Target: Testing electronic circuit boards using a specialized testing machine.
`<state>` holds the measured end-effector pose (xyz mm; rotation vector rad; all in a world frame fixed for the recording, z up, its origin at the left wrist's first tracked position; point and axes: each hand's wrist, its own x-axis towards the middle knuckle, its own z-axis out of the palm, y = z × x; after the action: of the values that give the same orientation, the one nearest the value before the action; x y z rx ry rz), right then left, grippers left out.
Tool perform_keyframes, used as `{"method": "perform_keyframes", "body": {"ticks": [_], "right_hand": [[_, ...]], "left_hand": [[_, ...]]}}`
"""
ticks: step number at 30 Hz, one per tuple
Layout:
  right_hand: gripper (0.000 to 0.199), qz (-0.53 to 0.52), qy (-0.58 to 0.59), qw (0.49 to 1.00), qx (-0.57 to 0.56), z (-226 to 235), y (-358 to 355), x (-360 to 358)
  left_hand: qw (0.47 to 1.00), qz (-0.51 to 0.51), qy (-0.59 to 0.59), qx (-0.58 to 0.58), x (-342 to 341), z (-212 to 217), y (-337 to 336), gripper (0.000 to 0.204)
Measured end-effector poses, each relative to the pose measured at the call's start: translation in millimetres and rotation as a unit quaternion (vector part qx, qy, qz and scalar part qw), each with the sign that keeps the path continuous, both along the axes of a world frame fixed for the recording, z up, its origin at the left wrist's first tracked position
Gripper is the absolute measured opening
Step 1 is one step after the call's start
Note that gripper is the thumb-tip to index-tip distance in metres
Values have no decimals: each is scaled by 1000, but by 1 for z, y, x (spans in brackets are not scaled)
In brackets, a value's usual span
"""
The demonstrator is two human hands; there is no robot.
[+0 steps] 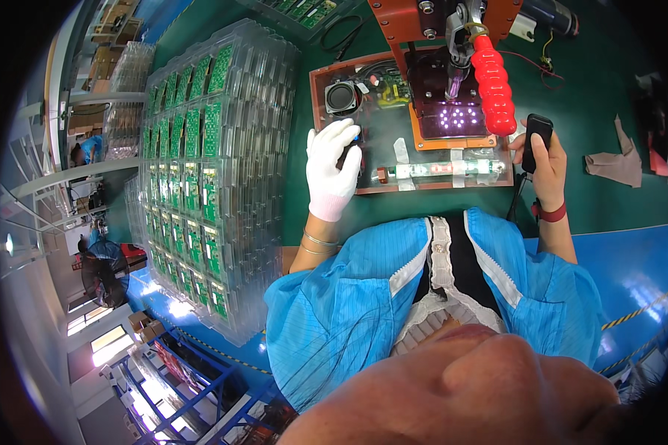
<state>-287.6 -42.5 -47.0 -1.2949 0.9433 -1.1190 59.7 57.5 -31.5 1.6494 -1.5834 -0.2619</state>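
Note:
My left hand (334,169), in a white glove, rests at the left edge of a red-framed test box (506,175). Its fingers are stretched forward and its thumb stands apart, over a dark part with a small blue light that the hand mostly hides. My bare right hand (549,167) is wrapped round a black handheld device (537,139), held upright by the box's right side. Between the hands stands a toggle press with a red ribbed handle (493,85). Under it, a dark plate (445,96) shows several lit white-purple dots above an orange base (453,143).
On the left rises a tall stack of clear plastic trays (263,148) holding green circuit boards (193,185). The box holds a round speaker (341,97) and a taped clear tube (441,169). A beige cloth (617,157) lies right on the green table (601,96); a black cable (343,37) lies behind.

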Motion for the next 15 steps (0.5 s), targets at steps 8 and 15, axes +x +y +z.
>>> {"method": "perform_keyframes", "body": {"ticks": [8,15], "right_hand": [[34,103,62,990,76,16,8,-16],[39,256,116,959,40,21,11,-28]], "left_hand": [[1000,-4,8,3,-1,-2,-3,31],[1000,3,-2,7,0,1,0,31]]}}
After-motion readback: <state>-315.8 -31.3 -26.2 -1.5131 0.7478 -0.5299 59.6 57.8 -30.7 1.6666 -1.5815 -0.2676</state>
